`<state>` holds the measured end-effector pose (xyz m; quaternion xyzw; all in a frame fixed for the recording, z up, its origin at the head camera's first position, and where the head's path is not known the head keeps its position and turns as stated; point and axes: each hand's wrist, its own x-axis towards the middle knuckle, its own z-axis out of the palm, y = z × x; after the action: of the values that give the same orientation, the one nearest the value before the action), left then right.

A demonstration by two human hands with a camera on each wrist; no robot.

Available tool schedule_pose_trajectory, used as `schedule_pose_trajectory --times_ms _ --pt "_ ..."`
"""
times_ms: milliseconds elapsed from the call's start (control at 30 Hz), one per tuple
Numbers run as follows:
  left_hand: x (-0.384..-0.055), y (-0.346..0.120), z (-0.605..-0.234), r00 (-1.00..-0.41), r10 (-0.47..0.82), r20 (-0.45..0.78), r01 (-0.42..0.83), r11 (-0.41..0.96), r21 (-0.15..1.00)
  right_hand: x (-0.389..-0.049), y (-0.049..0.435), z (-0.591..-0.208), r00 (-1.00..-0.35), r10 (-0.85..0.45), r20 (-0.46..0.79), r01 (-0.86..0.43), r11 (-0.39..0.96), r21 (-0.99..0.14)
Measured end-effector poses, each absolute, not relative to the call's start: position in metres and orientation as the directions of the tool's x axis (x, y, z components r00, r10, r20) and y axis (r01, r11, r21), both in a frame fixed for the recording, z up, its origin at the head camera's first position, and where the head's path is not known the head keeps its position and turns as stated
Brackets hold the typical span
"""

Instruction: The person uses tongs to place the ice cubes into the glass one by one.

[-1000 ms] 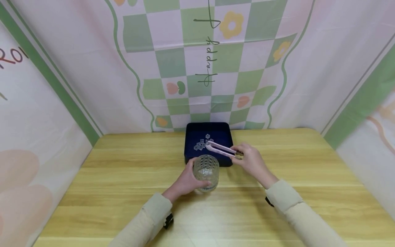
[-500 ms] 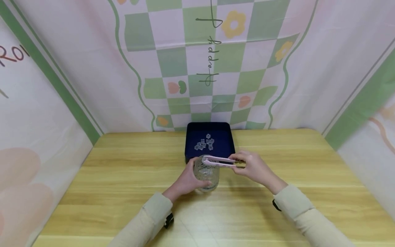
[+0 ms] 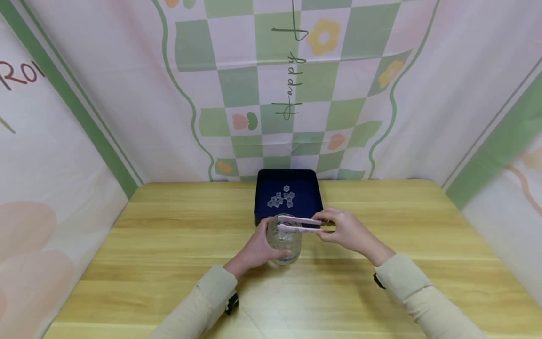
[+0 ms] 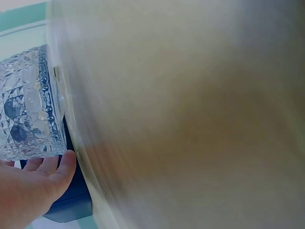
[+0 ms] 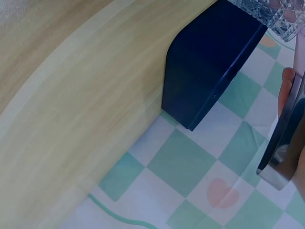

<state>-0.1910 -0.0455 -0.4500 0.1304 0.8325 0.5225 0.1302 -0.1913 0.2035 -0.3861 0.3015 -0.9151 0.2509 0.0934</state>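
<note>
In the head view, a patterned glass (image 3: 290, 247) is gripped from its side by the left hand (image 3: 257, 249), and pink-tipped tongs (image 3: 302, 220) are pinched in the right hand (image 3: 347, 230), their arms parted and their tips reached leftward to the glass's mouth. Whether anything is caught between the tips cannot be made out. A dark tray (image 3: 310, 190) sits just beyond both hands, with clear pieces (image 3: 290, 198) lying loose in it. If the tips were swung sideways too soon, the rim could be knocked, since the glass is steadied by one hand only; a smooth wall could then slip in that grip. Should the right hand be squeezed unevenly, the slim arms might skew past each other, and a small, slick piece could be shot out onto the counter (image 3: 169, 263) in front of the hands. With the glass held so near, the tray could also be nudged away by the left hand. Whether the glass's base is borne by the counter cannot be told.
</note>
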Motion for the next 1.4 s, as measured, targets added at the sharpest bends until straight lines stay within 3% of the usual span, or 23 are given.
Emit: schedule_pose_trajectory --times_ms 233,467,767,967,1400 --pt "-0.191 -0.046 -0.451 -0.934 0.351 -0.060 0.097 0.413 0.905 -0.196 0.201 -0.384 -0.835 -0.463 0.298 -0.550 0.706 -0.446" --pt "-0.190 -0.046 -0.451 -0.934 0.349 -0.072 0.089 0.423 0.902 -0.210 0.194 -0.376 -0.899 -0.342 0.274 -0.436 0.760 -0.482" --pt "-0.192 -0.046 -0.451 -0.936 0.347 -0.066 0.094 0.425 0.900 -0.229 0.185 -0.369 -0.960 -0.211 0.185 -0.273 0.858 -0.435" --pt "-0.192 -0.046 -0.451 -0.936 0.346 -0.069 0.093 0.432 0.897 -0.238 0.177 -0.363 -0.976 -0.178 0.126 -0.210 0.923 -0.324" --pt "-0.188 -0.045 -0.445 -0.937 0.343 -0.065 0.092 0.424 0.901 -0.243 0.162 -0.363 -0.983 -0.174 0.065 -0.184 0.956 -0.228"
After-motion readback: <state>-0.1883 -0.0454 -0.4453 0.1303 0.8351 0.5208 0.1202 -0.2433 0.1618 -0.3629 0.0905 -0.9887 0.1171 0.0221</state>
